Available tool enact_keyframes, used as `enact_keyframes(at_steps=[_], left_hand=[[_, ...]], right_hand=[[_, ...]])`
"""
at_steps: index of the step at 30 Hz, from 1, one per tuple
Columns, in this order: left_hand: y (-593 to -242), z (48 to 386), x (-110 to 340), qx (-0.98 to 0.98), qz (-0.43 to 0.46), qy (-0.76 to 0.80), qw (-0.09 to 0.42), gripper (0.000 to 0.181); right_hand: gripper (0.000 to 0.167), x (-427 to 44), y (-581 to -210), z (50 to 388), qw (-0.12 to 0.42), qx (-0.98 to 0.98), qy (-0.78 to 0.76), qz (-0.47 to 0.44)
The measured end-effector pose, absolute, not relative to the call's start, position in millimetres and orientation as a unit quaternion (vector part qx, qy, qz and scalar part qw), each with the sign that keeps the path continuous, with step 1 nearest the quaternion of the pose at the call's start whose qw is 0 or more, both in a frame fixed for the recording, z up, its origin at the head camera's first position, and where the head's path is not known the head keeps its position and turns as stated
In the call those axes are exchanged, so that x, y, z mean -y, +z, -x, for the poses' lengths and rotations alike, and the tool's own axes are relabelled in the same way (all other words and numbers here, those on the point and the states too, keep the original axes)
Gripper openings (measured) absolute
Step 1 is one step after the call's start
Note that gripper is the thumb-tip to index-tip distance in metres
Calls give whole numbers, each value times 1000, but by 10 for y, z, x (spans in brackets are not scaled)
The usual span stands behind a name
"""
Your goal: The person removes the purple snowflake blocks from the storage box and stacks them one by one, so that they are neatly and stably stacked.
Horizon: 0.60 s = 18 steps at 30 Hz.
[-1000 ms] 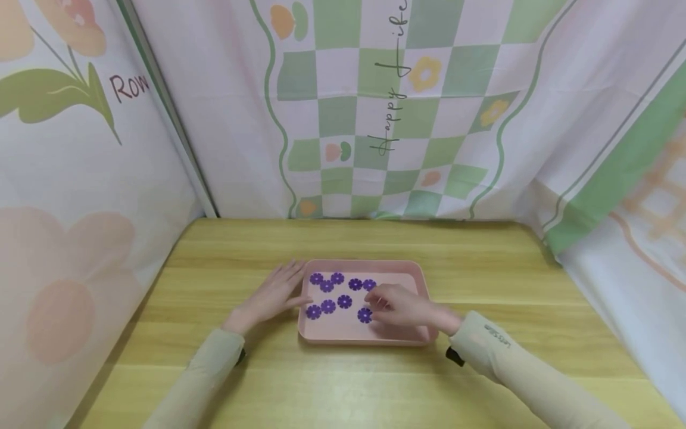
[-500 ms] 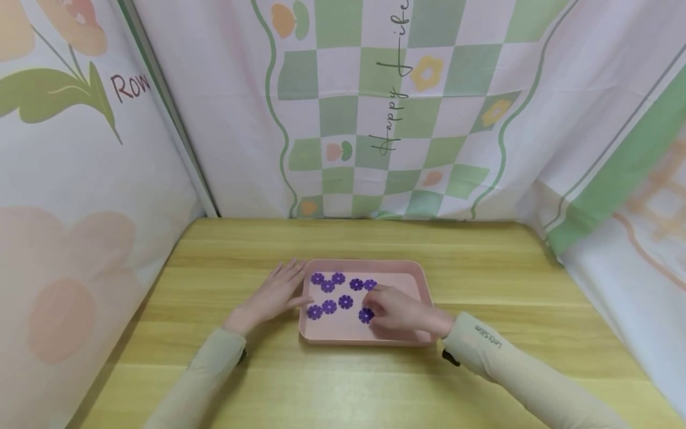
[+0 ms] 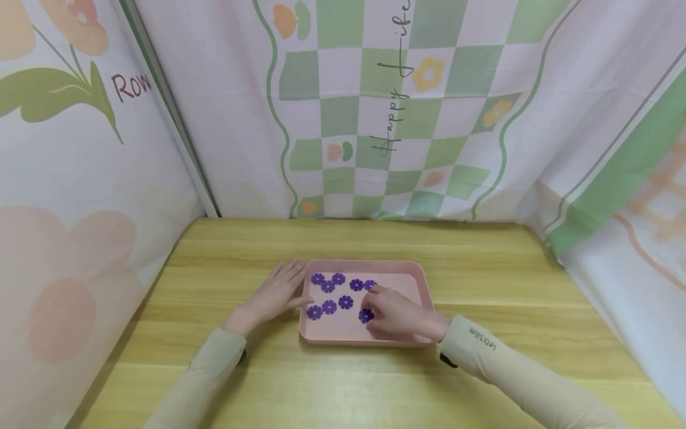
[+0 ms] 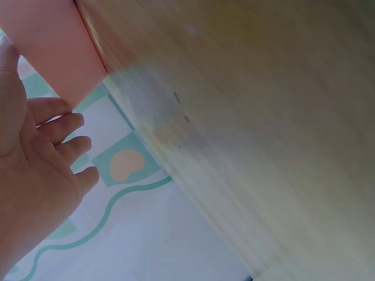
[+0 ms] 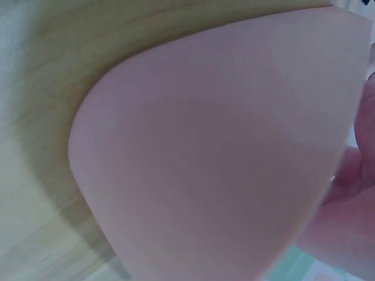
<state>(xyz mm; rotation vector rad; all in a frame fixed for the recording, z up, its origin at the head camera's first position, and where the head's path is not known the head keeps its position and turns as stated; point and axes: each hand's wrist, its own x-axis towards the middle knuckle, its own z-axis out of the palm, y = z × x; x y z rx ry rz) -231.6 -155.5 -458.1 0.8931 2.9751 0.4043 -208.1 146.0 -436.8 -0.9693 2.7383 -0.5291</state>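
Several purple snowflake discs (image 3: 345, 302) lie flat in a pink tray (image 3: 370, 341) in the head view. My left hand (image 3: 268, 298) rests at the tray's left end, its thumb reaching over the rim and its fingers spread outside. In the left wrist view the fingertips of the left hand (image 4: 41, 140) touch the tray's outer wall (image 4: 58, 47). Inside the right half of the tray, my right hand (image 3: 399, 313) has its fingers bent down beside a purple disc (image 3: 366, 316), which it partly covers. Whether it pinches anything is hidden; the tray wall (image 5: 211, 146) blocks most of the right wrist view.
The tray stands on a wooden table (image 3: 257, 375). Behind the table hangs a green-and-white checked curtain (image 3: 375, 119). A printed cloth (image 3: 80, 238) closes off the left side, and another cloth (image 3: 632, 250) hangs at the right.
My right hand has drawn its fingers in and turned down closer to the tray floor, its forearm shifting slightly left. The left hand and the visible discs keep their places.
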Motion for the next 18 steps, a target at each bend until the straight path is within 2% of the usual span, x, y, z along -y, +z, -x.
enact_keyframes(at_steps=[12,18], left_hand=[[-4562,2298,1539,-951,-280,134,4,86],[-4567,2298,1537,-951,-279,132,3,85]], right_hand=[[20,-1456,-4432,2068,45,-922,-153,351],[18,-1436,-4436,2068,47,-924,-151,348]])
